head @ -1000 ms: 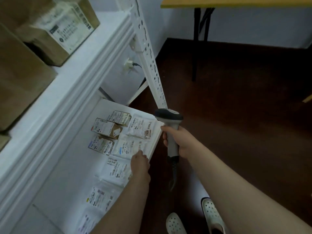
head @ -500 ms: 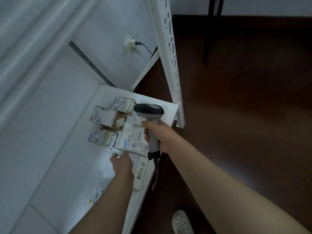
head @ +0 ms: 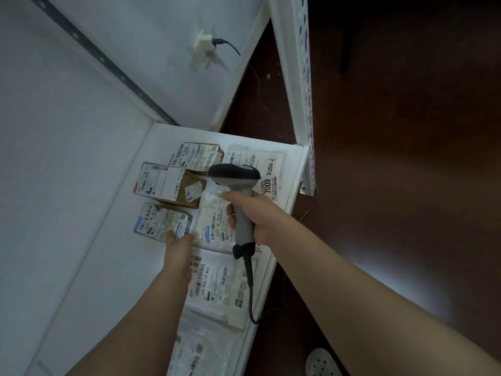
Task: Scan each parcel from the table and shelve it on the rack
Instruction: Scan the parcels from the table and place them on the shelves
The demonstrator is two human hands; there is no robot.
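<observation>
Left hand [head: 177, 249], seemingly deeper in

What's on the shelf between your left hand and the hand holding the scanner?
In the head view, a white plastic mailer lies flat on the shelf between the left hand and the right hand, which grips the scanner.

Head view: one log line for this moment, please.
phase: shelving | right hand: grips scanner | left hand: fingertips at white parcel on rack shelf

Bare forearms [head: 352, 280], white perforated shoe [head: 322, 363]
</observation>
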